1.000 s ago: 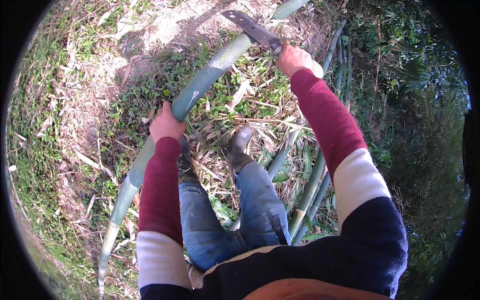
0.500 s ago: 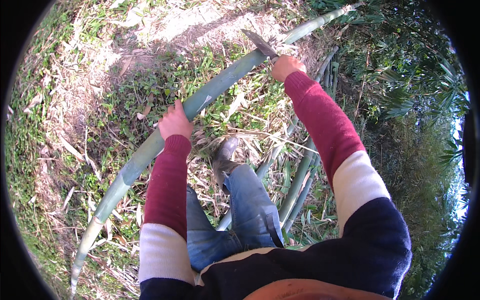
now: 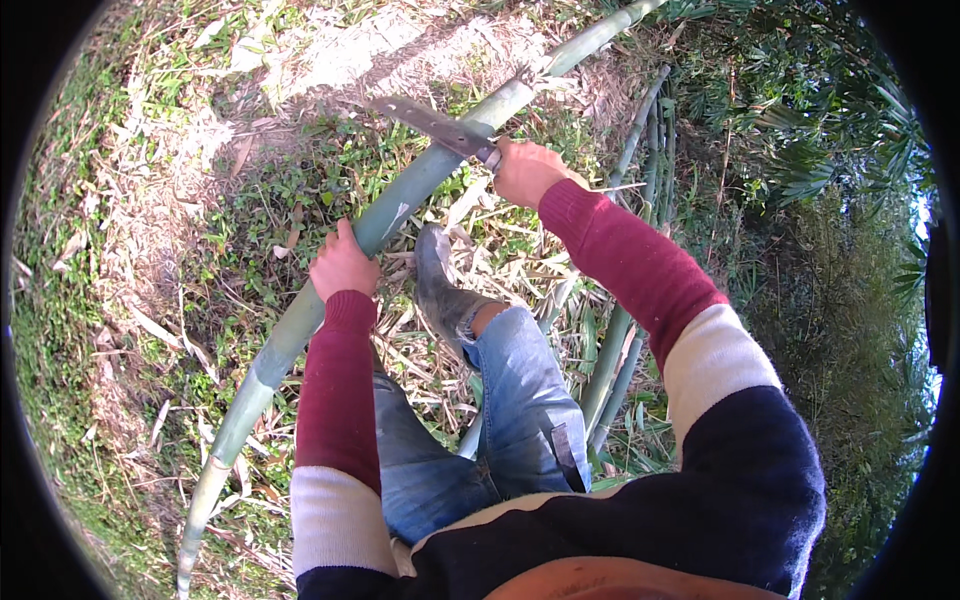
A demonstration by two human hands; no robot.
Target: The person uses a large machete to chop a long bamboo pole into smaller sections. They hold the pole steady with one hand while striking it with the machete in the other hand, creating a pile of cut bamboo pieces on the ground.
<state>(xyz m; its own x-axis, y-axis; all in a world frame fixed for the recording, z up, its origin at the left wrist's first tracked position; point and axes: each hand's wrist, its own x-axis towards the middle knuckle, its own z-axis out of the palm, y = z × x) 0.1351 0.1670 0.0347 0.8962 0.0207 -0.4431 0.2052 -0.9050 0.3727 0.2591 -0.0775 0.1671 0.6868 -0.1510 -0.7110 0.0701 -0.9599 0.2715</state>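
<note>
Your right hand [image 3: 525, 170], clenched on the machete [image 3: 435, 128], had swung its blade leftward across the bamboo pole [image 3: 400, 200]; your left hand [image 3: 342, 265] kept gripping the pole mid-frame.

Sunlit ground [image 3: 180, 180], dry leaf litter, patchy grass; cut bamboo poles [image 3: 640, 160], dense shrubs [image 3: 840, 250] right
</note>
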